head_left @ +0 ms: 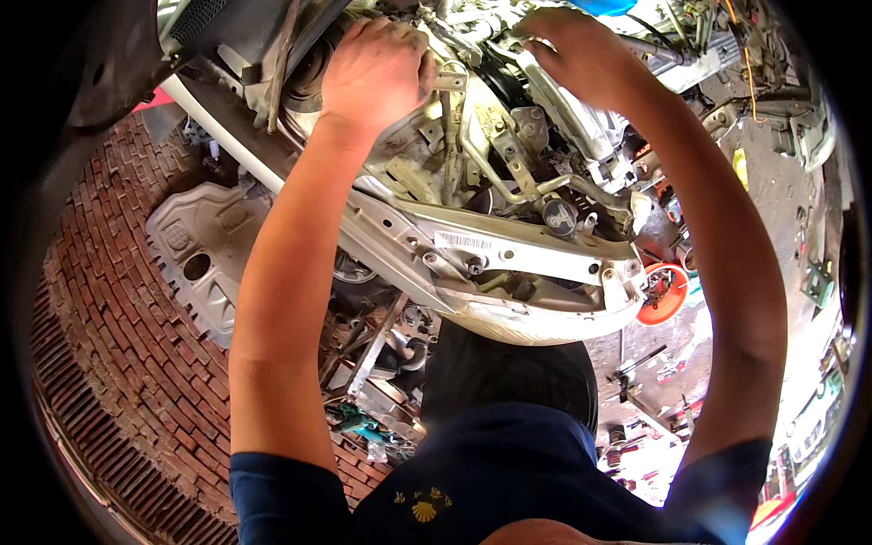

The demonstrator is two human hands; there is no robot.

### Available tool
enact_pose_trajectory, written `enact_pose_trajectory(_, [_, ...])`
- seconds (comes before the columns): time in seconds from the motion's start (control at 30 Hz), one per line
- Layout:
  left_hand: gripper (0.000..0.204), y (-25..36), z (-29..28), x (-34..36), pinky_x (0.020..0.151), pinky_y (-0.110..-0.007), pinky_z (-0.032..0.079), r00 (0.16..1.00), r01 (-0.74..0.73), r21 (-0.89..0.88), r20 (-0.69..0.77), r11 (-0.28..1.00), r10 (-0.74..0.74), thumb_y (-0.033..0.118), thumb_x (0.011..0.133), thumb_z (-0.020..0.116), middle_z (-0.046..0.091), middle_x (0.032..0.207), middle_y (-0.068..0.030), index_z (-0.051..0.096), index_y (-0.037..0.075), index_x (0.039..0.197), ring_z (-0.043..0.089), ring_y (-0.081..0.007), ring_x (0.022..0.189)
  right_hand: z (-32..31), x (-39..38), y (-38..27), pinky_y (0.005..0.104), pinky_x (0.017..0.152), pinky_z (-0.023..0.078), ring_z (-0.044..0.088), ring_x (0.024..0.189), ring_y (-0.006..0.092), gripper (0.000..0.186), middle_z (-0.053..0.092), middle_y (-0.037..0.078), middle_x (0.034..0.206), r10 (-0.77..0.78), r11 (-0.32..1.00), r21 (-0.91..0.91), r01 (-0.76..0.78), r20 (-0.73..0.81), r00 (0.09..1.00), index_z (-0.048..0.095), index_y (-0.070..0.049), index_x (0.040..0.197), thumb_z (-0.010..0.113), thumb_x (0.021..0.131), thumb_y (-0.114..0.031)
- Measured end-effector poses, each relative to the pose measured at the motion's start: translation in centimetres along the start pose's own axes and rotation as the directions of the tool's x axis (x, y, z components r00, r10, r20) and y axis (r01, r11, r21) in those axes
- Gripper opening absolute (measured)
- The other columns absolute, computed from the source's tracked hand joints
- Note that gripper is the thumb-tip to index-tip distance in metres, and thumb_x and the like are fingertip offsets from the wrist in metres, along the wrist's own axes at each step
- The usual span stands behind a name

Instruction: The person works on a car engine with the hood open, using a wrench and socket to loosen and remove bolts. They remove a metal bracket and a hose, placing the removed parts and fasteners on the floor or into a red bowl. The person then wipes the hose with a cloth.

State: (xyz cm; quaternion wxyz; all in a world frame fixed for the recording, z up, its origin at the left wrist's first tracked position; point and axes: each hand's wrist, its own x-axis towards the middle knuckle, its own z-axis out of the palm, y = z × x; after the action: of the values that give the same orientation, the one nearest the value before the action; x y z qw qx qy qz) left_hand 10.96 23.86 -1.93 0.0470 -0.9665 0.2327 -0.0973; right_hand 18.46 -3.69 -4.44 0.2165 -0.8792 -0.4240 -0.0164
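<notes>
Both my arms reach forward over the open engine bay of a car. My left hand (377, 74) is closed, its fingers curled down beside the round strut mount (309, 74) and a small metal bracket (451, 82). What it grips, if anything, is hidden beneath it. Farther right, my right hand (581, 56) is bent over the engine near a long silvery part (572, 113). Its thumb stands apart from its fingers, with nothing visible between them. A bent metal pipe (481, 159) runs between the hands. Closer to me are a black round cap (559, 218) and the pale front panel (509, 254).
A grey moulded cover (209, 250) lies on the brick floor (118, 300) at left. To the right stands an orange-red bowl (663, 292) of small parts, among scattered tools. The white fender edge (222, 132) runs along the bay's left side.
</notes>
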Motion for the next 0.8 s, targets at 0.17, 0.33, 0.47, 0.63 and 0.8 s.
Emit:
enact_pose_trajectory(0.17, [0.023,-0.1,-0.4,0.2,0.091,-0.042,0.050,0.996,-0.001,-0.097,0.084,0.995,0.010,0.027,0.084,0.067,0.067,0.085,-0.0100,0.068,0.004,0.085,0.064,-0.0306,0.089,8.7,11.2,5.3,0.0494,0.073,0.057,0.072,0.085,0.0381,0.021,0.074,0.020,0.092,0.037,0.964,-0.234,0.128,0.593,0.804,0.075,-0.004,0.095,0.065,0.079,-0.011])
enact_pose_trajectory(0.33, [0.023,-0.4,-0.3,-0.4,0.090,-0.042,0.050,0.992,0.014,-0.074,0.125,0.997,-0.005,0.028,0.083,0.067,0.066,0.082,-0.0099,0.068,0.004,0.084,0.064,-0.0301,0.087,12.7,14.9,5.6,0.0493,0.074,0.056,0.072,0.087,0.0377,0.021,0.073,0.020,0.094,0.070,0.943,-0.289,0.164,0.656,0.752,0.075,-0.004,0.097,0.065,0.080,-0.012])
enact_pose_trajectory(0.47, [0.025,-0.5,-0.7,-0.1,0.091,-0.041,0.049,0.993,0.007,-0.073,0.117,0.997,0.002,0.029,0.081,0.067,0.065,0.082,-0.0084,0.068,0.005,0.085,0.064,-0.0285,0.088,13.8,15.9,6.3,0.0492,0.076,0.056,0.071,0.088,0.0373,0.022,0.073,0.020,0.095,0.101,0.942,-0.308,0.132,0.636,0.765,0.074,-0.004,0.098,0.065,0.080,-0.012])
enact_pose_trajectory(0.63, [0.024,-0.4,-0.6,-0.1,0.091,-0.039,0.049,0.991,0.039,-0.071,0.127,0.997,-0.030,0.030,0.077,0.068,0.065,0.082,-0.0073,0.067,0.006,0.083,0.063,-0.0269,0.088,14.1,16.1,6.7,0.0491,0.077,0.055,0.071,0.090,0.0369,0.022,0.073,0.019,0.097,0.115,0.945,-0.310,0.104,0.613,0.782,0.074,-0.004,0.099,0.064,0.081,-0.013])
enact_pose_trajectory(0.8, [0.024,-0.4,-0.3,-0.4,0.089,-0.039,0.050,0.993,0.056,-0.092,0.113,0.994,-0.046,0.031,0.074,0.070,0.063,0.080,-0.0070,0.065,0.008,0.077,0.061,-0.0258,0.087,13.8,15.6,6.6,0.0490,0.079,0.055,0.070,0.092,0.0365,0.022,0.072,0.019,0.098,0.102,0.955,-0.285,0.085,0.583,0.806,0.073,-0.003,0.100,0.064,0.082,-0.013])
